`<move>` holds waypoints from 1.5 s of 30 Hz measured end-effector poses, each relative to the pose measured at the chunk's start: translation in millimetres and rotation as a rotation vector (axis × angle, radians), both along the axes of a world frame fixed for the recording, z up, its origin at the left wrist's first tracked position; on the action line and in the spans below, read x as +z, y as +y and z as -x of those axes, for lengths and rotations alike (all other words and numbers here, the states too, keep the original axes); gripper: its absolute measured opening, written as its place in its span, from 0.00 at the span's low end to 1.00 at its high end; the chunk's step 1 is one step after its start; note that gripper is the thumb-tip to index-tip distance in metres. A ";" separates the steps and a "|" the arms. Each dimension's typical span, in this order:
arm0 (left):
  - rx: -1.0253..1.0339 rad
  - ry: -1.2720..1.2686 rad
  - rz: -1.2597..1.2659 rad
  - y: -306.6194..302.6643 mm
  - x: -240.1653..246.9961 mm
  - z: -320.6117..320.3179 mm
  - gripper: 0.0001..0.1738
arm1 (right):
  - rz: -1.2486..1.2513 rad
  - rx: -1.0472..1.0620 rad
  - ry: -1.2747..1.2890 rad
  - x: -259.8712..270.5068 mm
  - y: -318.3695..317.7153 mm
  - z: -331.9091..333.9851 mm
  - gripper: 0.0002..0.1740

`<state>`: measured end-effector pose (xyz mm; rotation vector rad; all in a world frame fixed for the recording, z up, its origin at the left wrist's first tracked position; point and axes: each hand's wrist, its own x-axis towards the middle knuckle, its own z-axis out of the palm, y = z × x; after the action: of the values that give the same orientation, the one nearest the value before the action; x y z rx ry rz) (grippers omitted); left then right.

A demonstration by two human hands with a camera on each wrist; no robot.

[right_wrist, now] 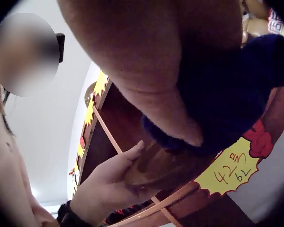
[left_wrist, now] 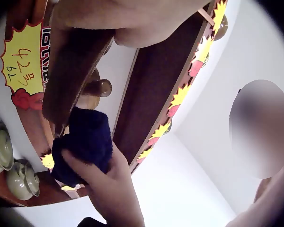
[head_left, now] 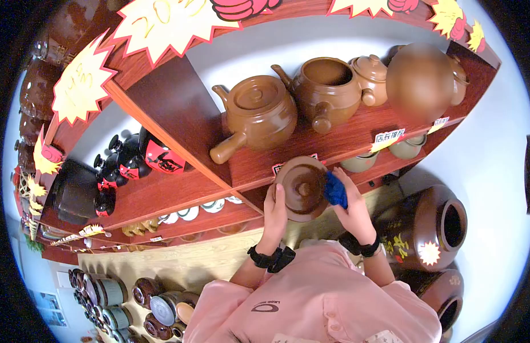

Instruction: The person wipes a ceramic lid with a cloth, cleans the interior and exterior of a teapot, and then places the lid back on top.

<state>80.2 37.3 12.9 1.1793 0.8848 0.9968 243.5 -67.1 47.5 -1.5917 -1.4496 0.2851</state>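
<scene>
A round brown lid (head_left: 302,188) with a central knob is held up before the shelf. My left hand (head_left: 275,212) grips its left edge, thumb on the face; the same hand (right_wrist: 104,191) shows beyond the lid (right_wrist: 163,165) in the right wrist view. My right hand (head_left: 354,210) pinches a dark blue cloth (head_left: 336,190) against the lid's right edge. In the left wrist view the cloth (left_wrist: 87,142) is bunched under the right thumb, touching the rim of the lid (left_wrist: 68,71).
Brown clay pots (head_left: 259,111) with side handles stand on the wooden shelf (head_left: 345,134) above the hands. Black pots (head_left: 130,157) are at left, green lidded pots (left_wrist: 22,179) lower down. Large dark jars (head_left: 419,228) are at right, and more jars (head_left: 105,290) stand on the floor at lower left.
</scene>
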 end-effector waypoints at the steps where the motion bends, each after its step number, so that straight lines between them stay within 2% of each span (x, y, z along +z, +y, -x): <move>1: 0.003 0.014 0.011 -2.3 1.9 -0.3 0.28 | -0.026 -0.025 0.074 1.9 2.3 3.8 0.38; 2: -0.017 0.020 0.001 -4.3 3.6 -0.9 0.28 | -0.052 -0.051 0.150 3.1 4.8 8.3 0.39; 5: -0.054 0.027 -0.029 -8.8 5.5 -6.2 0.28 | -0.087 0.075 -0.065 4.0 15.1 21.9 0.41; 6: -0.046 0.020 -0.039 -9.7 4.5 -9.0 0.28 | -0.007 0.134 -0.132 -0.3 16.4 27.2 0.42; 9: -0.030 -0.010 -0.042 -1.8 0.8 -8.5 0.29 | 0.031 0.258 -0.141 3.0 11.9 33.1 0.42; 16: 0.032 -0.030 0.023 2.4 -4.1 -6.1 0.29 | 0.095 0.499 -0.183 20.9 7.0 17.6 0.34; 19: 0.018 -0.052 -0.006 2.0 -1.4 -2.8 0.30 | 0.131 0.175 0.117 6.5 -0.9 4.1 0.31; 21: 0.019 -0.027 0.004 0.9 9.0 1.0 0.30 | -0.010 -0.233 0.372 0.5 2.2 2.1 0.24; 22: 0.018 -0.015 0.011 0.0 12.4 2.3 0.30 | -0.106 -0.281 0.518 -9.0 6.6 -4.8 0.21; 23: 0.017 -0.018 0.025 -0.6 13.0 2.5 0.30 | -0.238 -0.287 0.518 -17.1 11.5 -7.6 0.22; 25: 0.015 -0.027 0.049 -0.6 13.8 1.8 0.30 | -0.184 -0.209 0.498 -17.4 11.1 -1.5 0.27; 28: 0.040 -0.072 0.078 -2.4 10.1 -5.0 0.29 | -0.092 0.038 0.043 -12.2 9.3 24.3 0.40; 29: 0.036 -0.013 0.019 -2.0 8.8 -5.2 0.29 | -0.008 0.104 -0.205 -7.8 7.1 32.9 0.40; 31: 0.029 0.105 -0.100 -0.6 6.2 -2.7 0.28 | 0.021 0.103 0.040 -7.0 4.7 50.6 0.38; 34: -0.004 0.042 -0.101 1.8 7.0 2.3 0.27 | 0.079 0.073 0.436 -8.2 5.5 37.8 0.29; 38: -0.005 0.192 -0.201 -7.6 21.0 3.0 0.22 | -0.161 -0.047 0.224 4.9 18.1 12.4 0.36; 41: -0.058 0.269 -0.365 -10.7 11.8 1.8 0.19 | -0.183 -0.002 -0.013 23.7 27.3 4.6 0.39; 45: -0.060 0.387 -0.465 -16.5 2.1 2.8 0.18 | -0.042 0.210 -0.466 29.2 27.2 14.4 0.41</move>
<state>77.5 20.8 14.9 1.8271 0.9356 0.9693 229.1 -39.9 76.7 -1.5355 -1.9704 -0.0026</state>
